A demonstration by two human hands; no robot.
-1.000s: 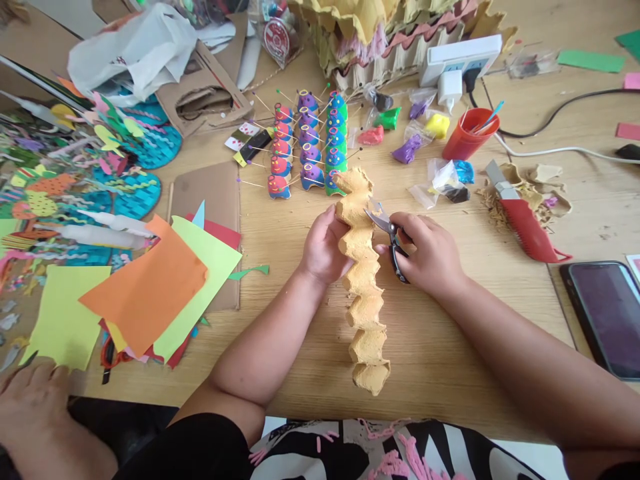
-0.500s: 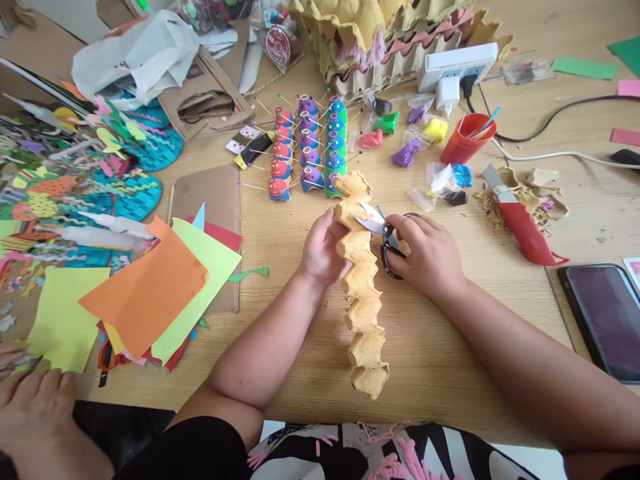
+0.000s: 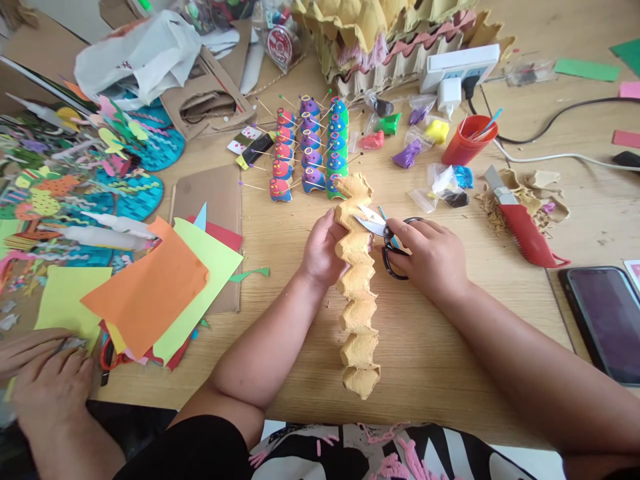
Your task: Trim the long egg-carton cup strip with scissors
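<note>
A long strip of yellow egg carton (image 3: 359,313) runs lengthwise in front of me, its bumps facing up. My left hand (image 3: 323,250) is closed around the strip's left side near its far end, fingers partly hidden beneath it. In my right hand (image 3: 433,257) are black-handled scissors (image 3: 383,230), blades parted and lying over the strip between two bumps. Beyond the strip's far end stand painted egg-carton caterpillars: a red and blue one (image 3: 281,160), a purple one (image 3: 311,150) and a green and blue one (image 3: 337,150), with pins stuck in as feelers.
Coloured paper sheets (image 3: 150,287) and a co-worker's hands (image 3: 55,377) are at left. Bagged clay (image 3: 407,153), a red cup (image 3: 465,140) and a red-handled knife (image 3: 525,223) lie to the right, with a phone (image 3: 603,320). Egg trays (image 3: 350,33) are stacked at the back.
The near end of the carton strip has swung slightly left. The scissors have shifted a little, blades still apart. At left, the co-worker's hands have moved further into view.
</note>
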